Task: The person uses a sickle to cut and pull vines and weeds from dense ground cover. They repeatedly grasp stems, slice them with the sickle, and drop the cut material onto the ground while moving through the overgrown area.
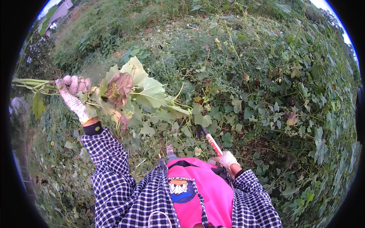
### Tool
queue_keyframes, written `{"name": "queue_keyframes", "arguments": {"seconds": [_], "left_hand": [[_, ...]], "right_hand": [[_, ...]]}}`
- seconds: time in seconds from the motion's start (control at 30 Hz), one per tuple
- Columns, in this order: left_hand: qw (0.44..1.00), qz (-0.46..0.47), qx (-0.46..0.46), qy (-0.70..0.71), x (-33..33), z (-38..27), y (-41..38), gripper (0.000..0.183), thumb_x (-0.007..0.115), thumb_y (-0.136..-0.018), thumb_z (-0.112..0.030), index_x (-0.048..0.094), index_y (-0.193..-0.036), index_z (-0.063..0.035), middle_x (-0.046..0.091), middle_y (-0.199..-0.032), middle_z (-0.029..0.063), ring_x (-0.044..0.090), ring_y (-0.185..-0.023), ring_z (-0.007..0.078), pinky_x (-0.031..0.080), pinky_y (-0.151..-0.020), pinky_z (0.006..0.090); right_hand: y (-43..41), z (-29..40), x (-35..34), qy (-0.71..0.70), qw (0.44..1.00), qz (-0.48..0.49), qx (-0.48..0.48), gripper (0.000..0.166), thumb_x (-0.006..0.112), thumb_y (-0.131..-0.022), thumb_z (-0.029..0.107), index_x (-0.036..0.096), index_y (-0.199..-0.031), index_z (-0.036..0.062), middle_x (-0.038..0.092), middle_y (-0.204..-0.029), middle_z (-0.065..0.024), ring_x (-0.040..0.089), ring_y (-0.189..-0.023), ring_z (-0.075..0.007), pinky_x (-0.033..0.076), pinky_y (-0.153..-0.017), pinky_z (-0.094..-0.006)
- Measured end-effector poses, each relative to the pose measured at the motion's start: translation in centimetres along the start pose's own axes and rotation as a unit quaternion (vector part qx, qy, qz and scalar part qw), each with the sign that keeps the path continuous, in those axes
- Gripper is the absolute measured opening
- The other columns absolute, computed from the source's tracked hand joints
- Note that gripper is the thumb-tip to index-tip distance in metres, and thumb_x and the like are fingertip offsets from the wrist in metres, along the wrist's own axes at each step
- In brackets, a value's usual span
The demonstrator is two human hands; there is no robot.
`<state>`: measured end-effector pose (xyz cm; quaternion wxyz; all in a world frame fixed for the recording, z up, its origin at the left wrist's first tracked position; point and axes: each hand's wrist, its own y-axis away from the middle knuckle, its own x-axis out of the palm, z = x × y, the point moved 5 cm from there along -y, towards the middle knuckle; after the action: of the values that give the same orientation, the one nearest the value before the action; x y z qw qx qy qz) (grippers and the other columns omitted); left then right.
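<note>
My left hand [73,95], in a white glove, is raised at the left and closed around a bundle of cut leafy stems [148,92]. The bare stem ends stick out past the glove to the left. Broad pale-green leaves and a brown withered leaf [119,87] spread to the right of it. Close to my waist, my gloved right hand [226,159] grips the handle of a hand tool [213,144] with a red and pale shaft. Its dark metal head points up and away from me, among the leaves; foliage partly hides its shape.
Dense vines and leafy plants [256,114] cover the ground all around me. Taller growth [322,142] rises along the right side. Farther ahead lies a patch of dry, pale cuttings [194,28]. A building [60,12] stands in the far left distance.
</note>
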<state>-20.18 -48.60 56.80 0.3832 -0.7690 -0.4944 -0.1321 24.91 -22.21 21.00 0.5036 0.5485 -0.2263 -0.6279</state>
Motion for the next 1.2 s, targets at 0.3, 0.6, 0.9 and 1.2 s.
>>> {"name": "queue_keyframes", "arguments": {"seconds": [0.3,0.6,0.9,1.2], "left_hand": [[0.911,0.34,-0.078,0.217,1.2,0.3,0.5,0.04,0.05,-0.105,-0.044,0.042,-0.077,-0.0165,0.035,-0.046,-0.0117,0.024,-0.032,0.0015,0.034,-0.032,0.0237],[0.93,0.321,-0.026,0.175,0.8,-2.3,1.0,0.04,0.052,-0.105,-0.044,0.044,-0.077,-0.0163,0.035,-0.046,-0.0116,0.024,-0.032,0.0018,0.034,-0.032,0.0239],[0.972,0.21,0.009,0.102,3.1,0.4,1.8,0.042,0.056,-0.101,-0.048,0.042,-0.074,-0.0186,0.035,-0.049,-0.0112,0.027,-0.037,0.0043,0.035,-0.04,0.0253],[0.98,0.125,-0.009,0.155,2.9,3.7,1.5,0.036,0.061,-0.099,-0.046,0.057,-0.077,-0.0183,0.038,-0.052,-0.0099,0.031,-0.045,0.007,0.034,-0.05,0.0302]], "right_hand": [[14.9,19.0,-17.8,-0.465,0.748,-0.141,-0.453,0.025,0.072,-0.094,0.025,0.059,-0.084,0.0064,0.052,-0.062,0.0051,0.044,-0.05,-0.0046,0.034,-0.048,-0.0235],[1.2,6.6,-3.3,0.169,0.977,-0.012,-0.132,0.047,0.07,-0.084,0.043,0.072,-0.105,0.0004,0.074,-0.097,-0.0213,0.073,-0.09,-0.0349,0.057,-0.081,-0.0448],[6.5,5.9,-10.1,-0.175,0.93,-0.259,-0.193,0.036,0.073,-0.086,0.037,0.064,-0.092,0.0021,0.063,-0.075,-0.0155,0.064,-0.068,-0.0256,0.051,-0.066,-0.0386],[12.3,18.6,-11.1,-0.264,0.79,-0.272,-0.482,0.03,0.068,-0.092,0.03,0.064,-0.104,0.0033,0.065,-0.079,-0.0145,0.061,-0.067,-0.0299,0.05,-0.069,-0.0394]]}}
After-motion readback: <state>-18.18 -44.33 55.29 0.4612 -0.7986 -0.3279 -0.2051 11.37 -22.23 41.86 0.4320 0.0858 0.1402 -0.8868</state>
